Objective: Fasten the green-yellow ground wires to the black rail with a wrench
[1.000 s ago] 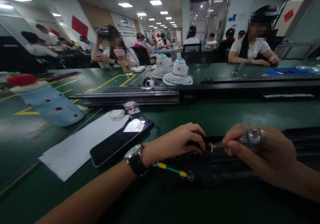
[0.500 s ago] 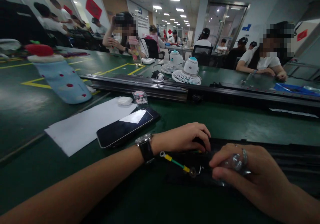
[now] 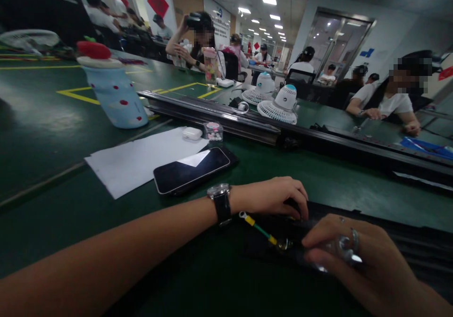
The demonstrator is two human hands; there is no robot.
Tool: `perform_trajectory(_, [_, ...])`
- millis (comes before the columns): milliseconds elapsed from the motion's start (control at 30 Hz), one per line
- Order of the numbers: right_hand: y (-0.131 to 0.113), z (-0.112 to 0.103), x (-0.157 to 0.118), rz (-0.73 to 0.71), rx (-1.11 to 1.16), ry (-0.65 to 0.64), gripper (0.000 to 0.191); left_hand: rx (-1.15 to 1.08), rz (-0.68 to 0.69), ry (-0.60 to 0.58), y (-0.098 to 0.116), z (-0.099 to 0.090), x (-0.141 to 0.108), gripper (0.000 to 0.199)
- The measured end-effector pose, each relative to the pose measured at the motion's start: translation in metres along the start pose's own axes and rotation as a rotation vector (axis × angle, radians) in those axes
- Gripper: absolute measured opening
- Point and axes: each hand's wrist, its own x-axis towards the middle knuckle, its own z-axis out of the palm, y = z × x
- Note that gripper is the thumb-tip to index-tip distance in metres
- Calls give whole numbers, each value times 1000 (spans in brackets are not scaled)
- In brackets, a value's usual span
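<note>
Where the black part (image 3: 406, 236) meets the green counter (image 3: 339, 173), the left hand (image 3: 281, 196) curls over its far edge, grip hidden; the green wire (image 3: 261, 231) lies left of the right hand (image 3: 368, 255), fingers closed around what seems a shiny tool (image 3: 343, 248).
</note>
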Motion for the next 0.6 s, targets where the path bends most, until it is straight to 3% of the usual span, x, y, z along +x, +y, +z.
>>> perform_trajectory(300, [2, 0, 0, 9, 19, -64, 6, 15, 7, 10, 0, 1, 0, 14])
perform_trajectory(600, [-1, -2, 2, -75, -20, -106, 15, 26, 23, 10, -3, 2, 0, 13])
